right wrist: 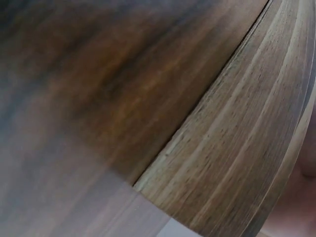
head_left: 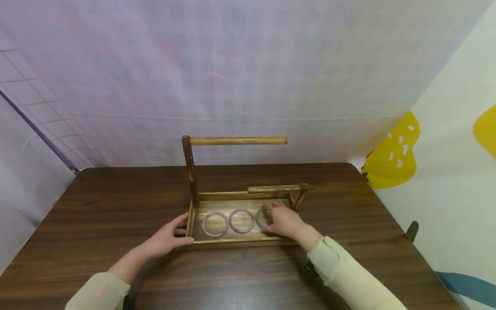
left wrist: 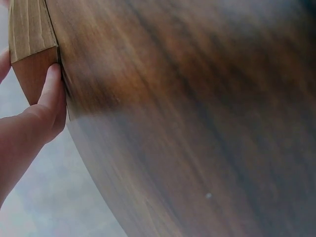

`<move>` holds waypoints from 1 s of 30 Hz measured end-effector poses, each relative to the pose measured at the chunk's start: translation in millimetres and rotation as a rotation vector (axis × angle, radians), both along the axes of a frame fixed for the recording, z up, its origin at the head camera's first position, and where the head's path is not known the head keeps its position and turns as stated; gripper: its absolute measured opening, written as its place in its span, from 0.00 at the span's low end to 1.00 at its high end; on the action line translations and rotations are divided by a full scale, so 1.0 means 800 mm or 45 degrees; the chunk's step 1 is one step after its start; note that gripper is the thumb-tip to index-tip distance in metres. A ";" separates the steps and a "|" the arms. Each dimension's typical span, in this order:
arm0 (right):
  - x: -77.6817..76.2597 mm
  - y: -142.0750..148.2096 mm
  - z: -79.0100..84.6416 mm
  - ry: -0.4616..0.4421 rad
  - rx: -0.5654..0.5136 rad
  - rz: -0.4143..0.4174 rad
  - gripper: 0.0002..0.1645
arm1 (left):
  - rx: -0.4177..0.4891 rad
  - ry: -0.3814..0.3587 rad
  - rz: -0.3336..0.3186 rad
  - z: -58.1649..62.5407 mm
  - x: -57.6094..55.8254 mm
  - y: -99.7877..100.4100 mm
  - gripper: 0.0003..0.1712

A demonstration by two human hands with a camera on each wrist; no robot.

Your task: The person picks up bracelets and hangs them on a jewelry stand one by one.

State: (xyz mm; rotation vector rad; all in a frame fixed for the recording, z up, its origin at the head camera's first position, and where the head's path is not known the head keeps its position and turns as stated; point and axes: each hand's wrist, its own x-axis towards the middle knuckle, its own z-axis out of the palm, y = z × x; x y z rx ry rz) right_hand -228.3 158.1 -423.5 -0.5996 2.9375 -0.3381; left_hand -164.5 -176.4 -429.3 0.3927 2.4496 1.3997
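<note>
Brown wood grain runs across the table (head_left: 97, 202), and on it, near the middle of the far edge and well apart from both far corners, I see a lighter wooden tray (head_left: 244, 244) with low walls. A tall post (head_left: 190, 168) rises by its far left corner, carrying a round rail (head_left: 238, 141) that reaches right to a free end. By the far right corner a shorter post (head_left: 299, 199) carries a lower rail (head_left: 274, 189), which points left.

Three pale rings lie in a row on the tray floor: the left ring (head_left: 203, 224) towards the left wall, the middle ring (head_left: 242, 210) just beside it, and the right ring (head_left: 257, 218) partly hidden under the person's right hand (head_left: 284, 219). That hand reaches in over the tray's near right corner, fingers towards the far side of the ring and thumb towards the near side; whether it grips the ring I cannot tell.

At the near left corner, the left hand (head_left: 168, 237) rests spread and relaxed, fingers against the outside of the left wall, thumb at the near wall. Both forearms wear pale sleeves (head_left: 348, 271). Behind the far edge hangs a faintly checked cloth (head_left: 248, 73).
</note>
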 end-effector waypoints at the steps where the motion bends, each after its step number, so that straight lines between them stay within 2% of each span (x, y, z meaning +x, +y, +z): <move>1: 0.000 0.000 0.001 -0.002 0.002 0.000 0.46 | 0.005 -0.007 0.007 0.000 0.000 0.000 0.46; 11: -0.001 -0.002 0.002 0.025 0.026 0.016 0.40 | -0.003 0.014 -0.027 -0.001 0.000 0.000 0.47; 30: 0.003 0.000 0.009 0.044 -0.113 0.009 0.43 | 0.016 -0.021 -0.007 -0.001 -0.002 0.000 0.47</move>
